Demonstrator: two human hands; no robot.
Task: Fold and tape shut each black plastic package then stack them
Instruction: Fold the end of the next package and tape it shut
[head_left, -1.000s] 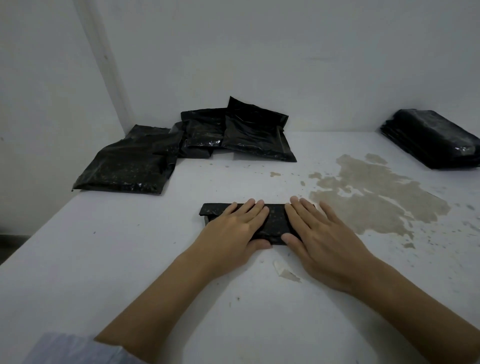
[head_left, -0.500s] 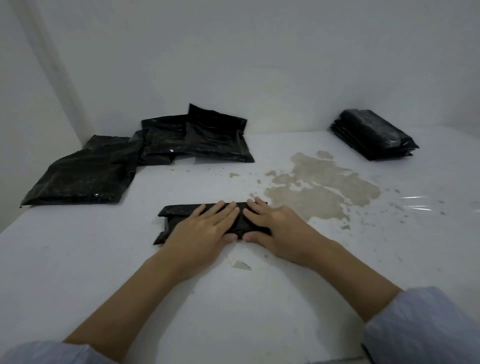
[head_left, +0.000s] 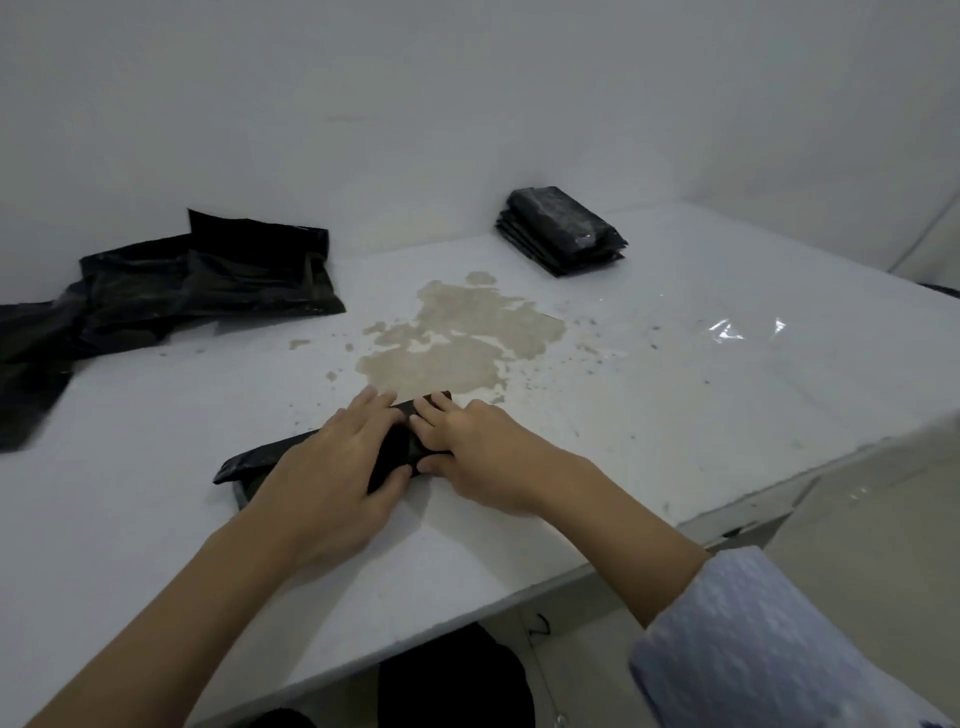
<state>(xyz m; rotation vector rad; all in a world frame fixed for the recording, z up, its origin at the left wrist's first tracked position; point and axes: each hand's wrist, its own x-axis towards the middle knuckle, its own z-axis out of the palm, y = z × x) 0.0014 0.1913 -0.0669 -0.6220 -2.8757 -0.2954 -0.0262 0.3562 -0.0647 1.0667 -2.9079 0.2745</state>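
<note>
Black folded package (head_left: 249, 462) has rotated; left hand (head_left: 332, 467) and right hand (head_left: 480, 449) still press it flat-fingered, tape next.

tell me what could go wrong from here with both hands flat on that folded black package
1. Both the left hand and right hand press the folded package; lifting one to fetch tape may let the fold spring open.
2. The clear tape strip lies far right, a stretch away.
3. The worn brown patch beside the package might shed grit onto tape.
</note>
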